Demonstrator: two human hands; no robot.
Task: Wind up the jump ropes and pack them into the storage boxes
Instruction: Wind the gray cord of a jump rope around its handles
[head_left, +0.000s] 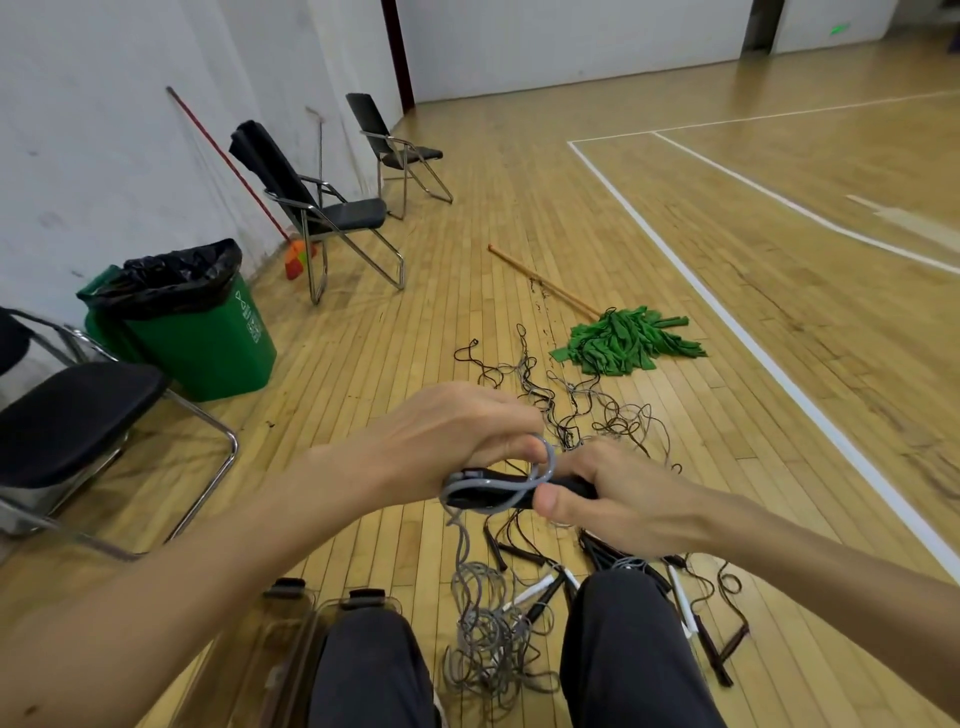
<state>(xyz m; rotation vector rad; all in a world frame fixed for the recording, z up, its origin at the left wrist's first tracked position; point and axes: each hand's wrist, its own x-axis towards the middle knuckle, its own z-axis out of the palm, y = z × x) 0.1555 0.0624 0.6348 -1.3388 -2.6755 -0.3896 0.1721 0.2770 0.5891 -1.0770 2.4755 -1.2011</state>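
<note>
Head view: grey rope (543, 470) at frame ctr, one loop standing up over black handles (485, 496), another strand laid along them. Handles lie horiz., held off the floor (727, 234) betw both hands. L hand (452, 441) on the 9 o'clock end, fingers curled down over handles, tips right by the loop. R hand (618, 501) on the 3 o'clock end, thumb + fingers clamped on handles; fingertips hidden underneath. Rope tail drops from handles toward 6 o'clock into loose grey heap (488, 644) on floor betw legs (623, 649). Clear storage boxes (296, 629) w/ dark latches at 7 o'clock of hands, just beside the legs; contents not readable. More ropes: dark tangle (566, 410) at 12 o'clock beyond hands; spare handles (685, 613), black + white, at 5 o'clock. Further out: green mop (628, 338) at 1 o'clock, green bin (208, 338) w/ black liner at 10 o'clock, folding chairs (332, 213) along wall at 11 o'clock. White court lines on wood at 2 o'clock.
</note>
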